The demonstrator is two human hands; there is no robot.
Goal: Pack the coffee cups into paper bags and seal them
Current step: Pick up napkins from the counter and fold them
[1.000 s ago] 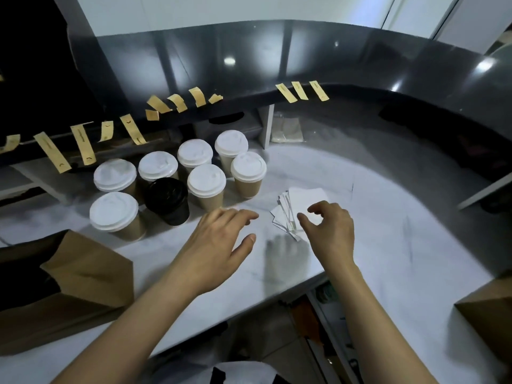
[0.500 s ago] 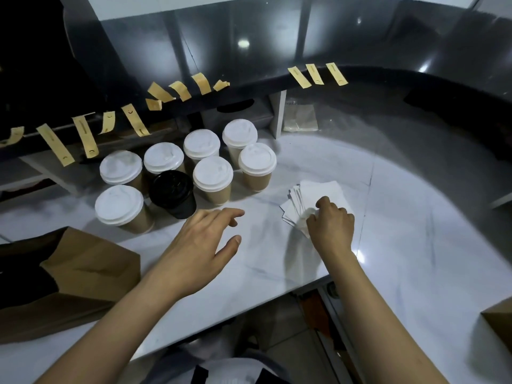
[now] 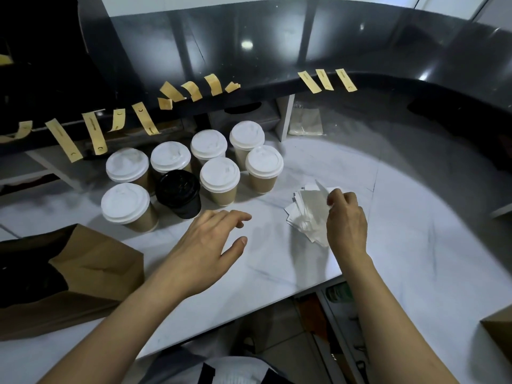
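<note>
Marble-white, the table (image 3: 401, 273) fills the lower right of the frame, and its near edge runs close under both wrists, so anything nudged off the small pile could slide to the floor. At lower left a brown paper bag (image 3: 91, 273) lies on its side, mouth open toward the left edge; a cup pushed in that way would likely tip. Left of centre stand the coffee cups (image 3: 219, 187), eight in a tight cluster, none packed yet; the left hand (image 3: 205, 250) hovers just in front of them, fingers loosely spread and holding nothing, and a careless sweep could knock the black-lidded cup (image 3: 178, 196). Right of centre the right hand (image 3: 346, 220) pinches the top sheet of the white paper stack (image 3: 307, 214); several thin sheets may lift together. Along the dark shelf edge above, the sealing stickers (image 3: 144, 117) hang curled, apt to fold onto themselves.
</note>
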